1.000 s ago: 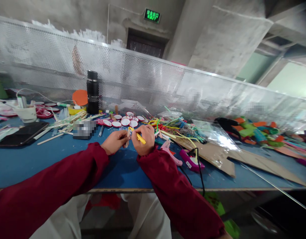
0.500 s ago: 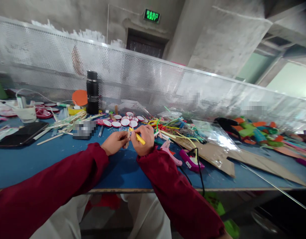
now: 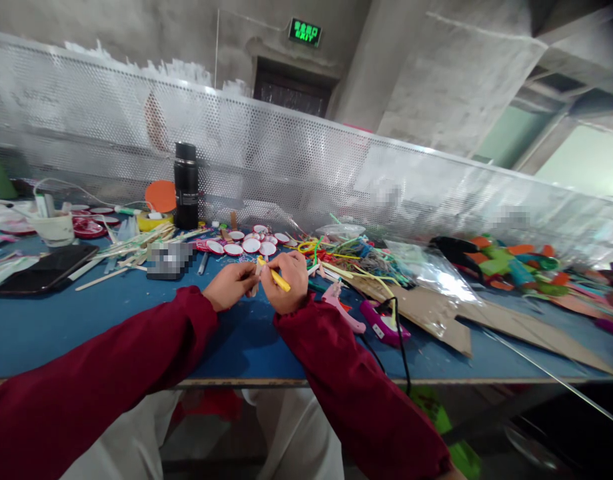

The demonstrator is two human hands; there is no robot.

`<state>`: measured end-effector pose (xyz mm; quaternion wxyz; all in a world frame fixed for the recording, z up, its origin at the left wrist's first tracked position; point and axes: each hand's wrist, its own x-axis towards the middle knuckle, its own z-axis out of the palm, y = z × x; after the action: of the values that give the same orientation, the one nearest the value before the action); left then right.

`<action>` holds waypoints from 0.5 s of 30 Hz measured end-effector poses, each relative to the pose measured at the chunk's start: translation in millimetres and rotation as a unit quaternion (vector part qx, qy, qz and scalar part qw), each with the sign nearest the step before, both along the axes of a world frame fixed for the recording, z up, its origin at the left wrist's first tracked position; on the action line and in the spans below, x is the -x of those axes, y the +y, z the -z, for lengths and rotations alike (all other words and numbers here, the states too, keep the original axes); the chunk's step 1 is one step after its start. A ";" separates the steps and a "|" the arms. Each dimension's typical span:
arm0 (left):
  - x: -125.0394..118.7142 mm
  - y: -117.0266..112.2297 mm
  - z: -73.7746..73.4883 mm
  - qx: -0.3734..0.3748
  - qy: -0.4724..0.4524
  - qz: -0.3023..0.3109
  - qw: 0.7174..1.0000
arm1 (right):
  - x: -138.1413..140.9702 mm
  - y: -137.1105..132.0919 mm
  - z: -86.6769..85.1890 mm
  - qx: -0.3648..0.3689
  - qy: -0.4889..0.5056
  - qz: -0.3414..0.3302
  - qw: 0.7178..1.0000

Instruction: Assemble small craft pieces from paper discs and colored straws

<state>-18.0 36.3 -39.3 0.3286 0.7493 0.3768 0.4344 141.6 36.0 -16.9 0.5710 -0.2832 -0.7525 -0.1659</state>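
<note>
My left hand (image 3: 231, 285) is closed, pinching a small, pale, flat piece like a wooden craft stick (image 3: 255, 289) upright between thumb and fingers. Close against it, my right hand (image 3: 288, 283) is closed round a slim yellow tool (image 3: 279, 280), pen- or craft-knife-like. The yellow tool slants across the fingers, its upper end at the pale piece; its tip is too small to make out. Just beyond both hands lie several red-rimmed white discs (image 3: 251, 246). A pink glue gun (image 3: 342, 308) rests to the right of my right wrist.
A black bottle (image 3: 186, 187) stands before the perforated metal screen (image 3: 296, 160). Thin wooden sticks (image 3: 131, 257), a grey box (image 3: 167, 261) and a phone (image 3: 46, 269) lie left. Rightward are a purple device (image 3: 384, 323) with a black cord, coloured cords (image 3: 366, 257) and cardboard (image 3: 421, 310).
Both hands keep their holds, close together at the same place. The yellow tool and right-hand fingers have shifted very slightly; the objects on the table stay put.
</note>
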 end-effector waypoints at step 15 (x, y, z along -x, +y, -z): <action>-3.1 1.6 0.4 0.071 -0.074 0.004 0.995 | -5.6 7.0 -0.9 0.010 0.004 0.012 1.000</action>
<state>-14.9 37.9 -39.7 0.4097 0.6913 0.3785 0.4593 147.2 43.0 -16.0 0.5694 -0.2984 -0.7482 -0.1639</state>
